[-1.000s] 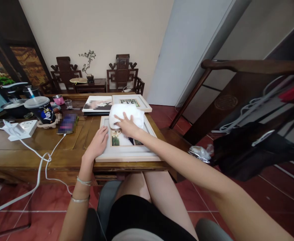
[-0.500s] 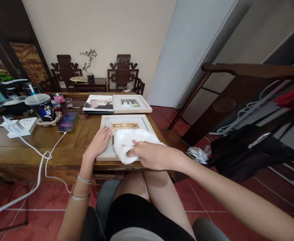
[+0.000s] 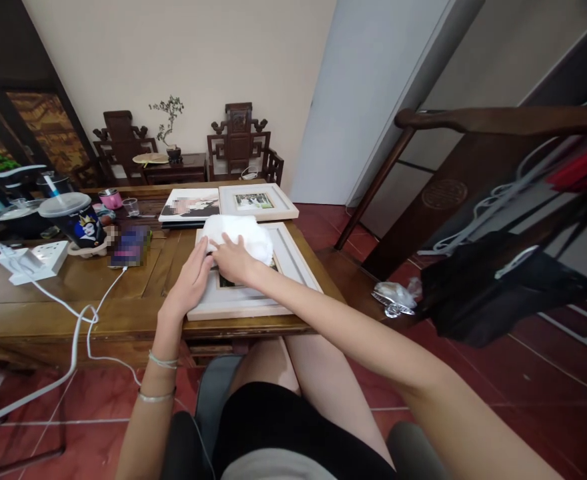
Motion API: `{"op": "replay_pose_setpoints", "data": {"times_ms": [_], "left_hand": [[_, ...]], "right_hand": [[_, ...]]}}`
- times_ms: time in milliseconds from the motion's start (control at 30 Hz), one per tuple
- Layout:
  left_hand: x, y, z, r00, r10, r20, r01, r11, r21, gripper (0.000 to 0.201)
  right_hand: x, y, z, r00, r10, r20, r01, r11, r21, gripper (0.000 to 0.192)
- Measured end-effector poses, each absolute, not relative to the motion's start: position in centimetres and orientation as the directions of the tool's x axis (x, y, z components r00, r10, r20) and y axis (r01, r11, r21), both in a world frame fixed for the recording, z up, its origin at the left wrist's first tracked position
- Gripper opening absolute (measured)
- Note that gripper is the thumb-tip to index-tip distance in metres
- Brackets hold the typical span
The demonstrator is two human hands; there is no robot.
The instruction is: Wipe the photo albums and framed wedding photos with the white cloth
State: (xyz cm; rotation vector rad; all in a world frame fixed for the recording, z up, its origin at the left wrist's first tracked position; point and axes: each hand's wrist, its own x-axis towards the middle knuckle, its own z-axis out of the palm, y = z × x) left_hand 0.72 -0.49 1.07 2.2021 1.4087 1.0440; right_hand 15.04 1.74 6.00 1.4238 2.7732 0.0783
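Note:
A pale wooden picture frame [image 3: 253, 308] lies flat at the table's front edge. A fluffy white cloth [image 3: 246, 232] covers its far left part and much of the picture inside. My right hand [image 3: 232, 259] presses down on the cloth with fingers spread over it, the forearm crossing the frame's lower right. Along the frame's left side rests my left hand [image 3: 192, 275], fingers stretched out and nearly together, close to the right fingertips and the cloth's edge.
Behind are another framed picture [image 3: 258, 200] and a photo panel [image 3: 191, 203]. To the left stand a lidded dark cup [image 3: 81, 223], a phone [image 3: 131, 247] on a cable and a white power strip [image 3: 48, 261]. A wooden chair back [image 3: 443, 193] rises at right.
My right hand has slid the cloth from the frame's lower middle to its far left, uncovering the lower right. My left hand has stayed at the left side.

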Motion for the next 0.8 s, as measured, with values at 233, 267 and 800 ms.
{"op": "replay_pose_setpoints", "data": {"times_ms": [233,267,800], "left_hand": [[0.9,-0.7,1.2,0.221,0.914,0.341,0.629,-0.401,0.666,0.067],[0.9,-0.7,1.2,0.225,0.919,0.323,0.640,-0.389,0.663,0.067],[1.1,0.3,0.5,0.141,0.963,0.228,0.667,-0.263,0.697,0.056]], "right_hand": [[17.5,-5.7,8.2,-0.721,0.678,-0.142,0.686,0.727,-0.009,0.041],[18.4,-6.4,8.6,-0.726,0.667,-0.164,0.679,0.734,-0.020,0.042],[16.6,-9.0,9.6,-0.669,0.722,-0.176,0.742,0.663,-0.101,0.038]]}}
